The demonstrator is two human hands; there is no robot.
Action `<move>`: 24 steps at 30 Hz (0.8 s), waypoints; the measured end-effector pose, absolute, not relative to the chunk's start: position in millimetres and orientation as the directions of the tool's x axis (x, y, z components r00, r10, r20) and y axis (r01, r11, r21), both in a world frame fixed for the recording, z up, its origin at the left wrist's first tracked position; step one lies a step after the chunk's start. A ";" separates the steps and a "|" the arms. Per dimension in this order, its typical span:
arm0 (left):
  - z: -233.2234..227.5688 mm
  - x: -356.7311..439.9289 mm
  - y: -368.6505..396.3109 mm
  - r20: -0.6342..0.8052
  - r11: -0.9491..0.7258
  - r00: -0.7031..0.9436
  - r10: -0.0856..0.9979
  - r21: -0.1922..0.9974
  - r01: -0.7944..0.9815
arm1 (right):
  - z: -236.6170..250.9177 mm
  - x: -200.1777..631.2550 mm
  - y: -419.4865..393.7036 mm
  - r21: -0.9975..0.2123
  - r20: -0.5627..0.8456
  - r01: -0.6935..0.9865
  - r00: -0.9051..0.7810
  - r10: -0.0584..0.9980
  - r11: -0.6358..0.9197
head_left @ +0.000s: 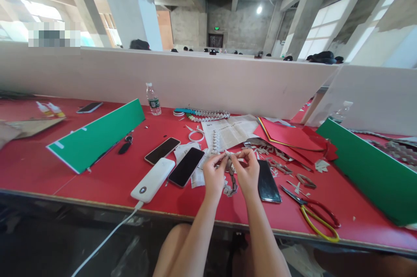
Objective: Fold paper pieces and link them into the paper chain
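Several phones, power bank, scissors around left and right fingers, both tight on paper chain

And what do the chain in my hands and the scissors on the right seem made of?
Chain: probably matte paper, given its flat, folded-looking links. Scissors: apparently metal blades, from their grey sheen; handles likely smooth plastic, given their glossy colours.

Bare hands, bare forearms, bare leg
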State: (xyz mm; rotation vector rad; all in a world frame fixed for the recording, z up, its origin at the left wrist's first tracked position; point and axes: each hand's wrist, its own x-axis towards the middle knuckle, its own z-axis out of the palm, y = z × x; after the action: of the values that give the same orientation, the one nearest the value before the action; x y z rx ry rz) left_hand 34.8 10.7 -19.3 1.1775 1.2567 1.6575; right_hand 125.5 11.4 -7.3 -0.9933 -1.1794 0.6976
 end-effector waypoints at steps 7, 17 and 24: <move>-24.9 36.7 13.3 0.194 -0.226 -0.314 0.929 0.972 -0.068 | -2.6 128.3 9.4 -0.915 0.402 0.053 0.227 0.887 0.400; -28.8 36.5 13.1 0.194 -0.237 -0.311 0.930 0.966 -0.107 | -9.7 125.0 13.5 -0.889 0.457 0.113 0.263 0.850 0.443; -31.3 38.7 13.5 0.176 -0.238 -0.312 0.933 0.956 -0.171 | -11.2 127.0 14.1 -0.885 0.462 0.203 0.268 0.846 0.419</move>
State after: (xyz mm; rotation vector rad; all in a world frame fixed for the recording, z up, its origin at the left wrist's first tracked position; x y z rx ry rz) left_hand 38.7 13.5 -31.3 1.0454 1.1528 1.6789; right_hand 127.0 14.1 -11.2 -1.0873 -1.2560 0.5751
